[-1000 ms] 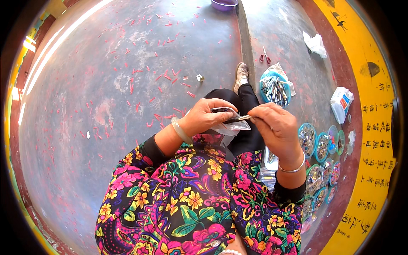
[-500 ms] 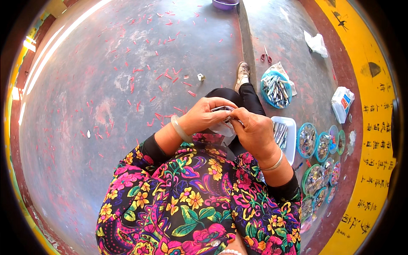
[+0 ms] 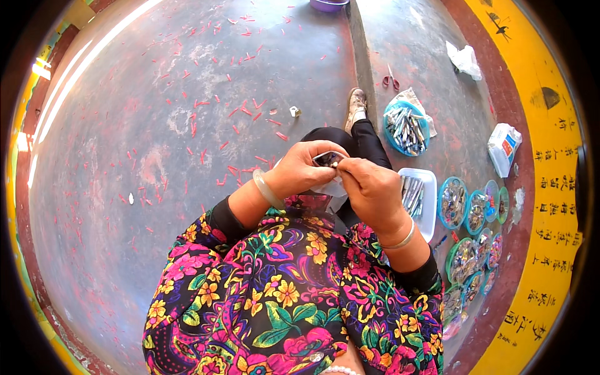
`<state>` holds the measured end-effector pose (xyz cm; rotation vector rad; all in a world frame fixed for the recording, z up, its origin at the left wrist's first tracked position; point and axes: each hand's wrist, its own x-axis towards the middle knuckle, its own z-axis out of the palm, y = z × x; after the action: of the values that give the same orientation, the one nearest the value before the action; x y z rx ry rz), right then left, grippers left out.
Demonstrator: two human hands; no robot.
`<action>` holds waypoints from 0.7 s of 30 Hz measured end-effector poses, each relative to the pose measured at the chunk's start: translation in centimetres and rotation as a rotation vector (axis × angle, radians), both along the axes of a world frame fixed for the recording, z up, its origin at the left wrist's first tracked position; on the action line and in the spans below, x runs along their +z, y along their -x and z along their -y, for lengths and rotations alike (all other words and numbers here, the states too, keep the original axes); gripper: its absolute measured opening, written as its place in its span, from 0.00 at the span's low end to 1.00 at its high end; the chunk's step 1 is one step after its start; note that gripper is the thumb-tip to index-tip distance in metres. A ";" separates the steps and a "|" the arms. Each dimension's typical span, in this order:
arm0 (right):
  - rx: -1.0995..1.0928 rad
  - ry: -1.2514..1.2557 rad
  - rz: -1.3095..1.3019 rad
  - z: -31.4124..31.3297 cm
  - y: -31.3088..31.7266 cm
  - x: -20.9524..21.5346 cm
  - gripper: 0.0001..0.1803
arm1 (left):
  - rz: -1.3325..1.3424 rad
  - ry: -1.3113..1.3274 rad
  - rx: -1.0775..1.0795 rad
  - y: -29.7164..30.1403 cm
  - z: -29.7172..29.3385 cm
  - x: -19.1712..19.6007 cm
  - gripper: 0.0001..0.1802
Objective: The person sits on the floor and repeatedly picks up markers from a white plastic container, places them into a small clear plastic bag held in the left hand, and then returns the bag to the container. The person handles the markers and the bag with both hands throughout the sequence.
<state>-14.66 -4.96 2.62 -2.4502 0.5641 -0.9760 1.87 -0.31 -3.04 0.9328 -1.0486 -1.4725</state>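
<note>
"Where is the bag?"

"The clear plastic bag (image 3: pixel 332 187) hangs from your left hand (image 3: pixel 306 167), its mouth tipped up toward you. Something dark shows inside, too small to name."

"And the step in hand?"

"I'd judge you are at work right at the opening: one hand steadies the bag, the other attends to its mouth. From here, I think, any move calls for a light touch: the left side firm, the mouth spread, the right fingertips clear of the thin rim so it doesn't snag or fold."

"How do the fingers stand?"

"Your left fingers and thumb are closed on the bag's left side. Those of your right hand (image 3: pixel 375 190) are bent close together at the right edge of the mouth, with a pale tip just beside them. I can't tell whether they pinch the rim, a small piece, or nothing."

"What lies farther out?"

"Beside your right hand, a white tray (image 3: pixel 429 203) of pen-like pieces on the floor (image 3: pixel 106 125); ahead of it, a blue basket (image 3: pixel 392 145) of similar ones, then scissors (image 3: pixel 386 82). Red scraps (image 3: pixel 193 129) dot your left side."
</note>
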 end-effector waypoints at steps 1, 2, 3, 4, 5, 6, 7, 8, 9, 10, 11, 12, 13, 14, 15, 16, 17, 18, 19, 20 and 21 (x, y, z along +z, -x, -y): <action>-0.038 -0.057 0.031 0.0 0.1 0.0 0.07 | 0.006 0.003 0.012 -0.1 -0.1 -0.1 0.15; -0.075 -0.115 0.062 -0.2 0.4 0.1 0.09 | 0.013 0.006 0.024 -0.1 -0.1 -0.1 0.15; -0.116 -0.172 0.094 -0.4 0.8 0.4 0.11 | 0.040 0.006 0.029 -0.2 -0.1 0.0 0.15; -0.215 -0.273 0.031 -0.9 1.3 1.2 0.13 | 0.066 0.007 0.035 -0.3 -0.2 0.2 0.15; -0.231 -0.323 0.015 -1.0 1.7 1.1 0.14 | 0.094 0.007 0.040 -0.4 -0.3 0.3 0.14; -0.252 -0.368 0.001 -1.0 2.0 1.0 0.14 | 0.116 0.003 0.037 -0.4 -0.2 0.4 0.14; -0.243 -0.394 0.014 -0.7 2.4 0.0 0.15 | 0.139 0.000 0.034 -0.4 -0.2 0.6 0.14; -0.234 -0.419 0.027 -0.5 2.7 -1.0 0.15 | 0.161 -0.004 0.031 -0.4 -0.1 0.7 0.13; -0.220 -0.434 0.000 -0.5 2.9 -1.6 0.14 | 0.176 0.008 0.035 -0.4 0.0 0.7 0.13; -0.207 -0.449 -0.027 -0.6 3.1 -2.0 0.13 | 0.190 0.019 0.038 -0.3 0.0 0.7 0.13; -0.194 -0.464 -0.053 -0.7 3.3 -2.6 0.13 | 0.205 0.031 0.041 -0.2 0.1 0.7 0.13; -0.172 -0.398 0.048 -0.5 3.1 -3.2 0.09 | 0.216 0.033 0.055 -0.2 0.2 0.8 0.13; -0.176 -0.401 0.052 -0.5 3.3 -3.2 0.08 | 0.226 0.035 0.068 -0.1 0.2 0.8 0.13; -0.179 -0.404 0.057 -0.6 3.5 -2.8 0.07 | 0.237 0.038 0.082 0.1 0.3 0.8 0.12; -0.181 -0.406 0.059 -0.6 3.5 -2.1 0.06 | 0.191 0.041 0.096 0.2 0.2 0.7 0.12; -0.194 -0.394 0.057 -0.7 3.6 -1.7 0.06 | 0.145 0.044 0.111 0.3 0.2 0.6 0.12; -0.206 -0.382 0.056 -0.8 3.7 -1.2 0.05 | 0.099 0.046 0.125 0.4 0.2 0.5 0.12; -0.219 -0.371 0.056 -0.9 3.8 -1.0 0.05 | 0.091 0.044 0.112 0.3 0.2 0.5 0.12; -0.241 -0.387 0.094 -0.9 4.0 -1.0 0.05 | 0.083 0.042 0.100 0.2 0.2 0.6 0.12; -0.263 -0.403 0.133 -0.9 4.2 -0.9 0.05 | 0.074 0.040 0.087 0.2 0.2 0.6 0.12; -0.285 -0.419 0.170 -0.9 4.3 -1.0 0.05 | 0.035 -0.011 0.073 0.1 0.2 0.8 0.11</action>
<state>-18.99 -4.05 1.65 -1.9321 0.9679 -1.0393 1.79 -0.53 -2.22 0.9979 -1.0227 -1.4068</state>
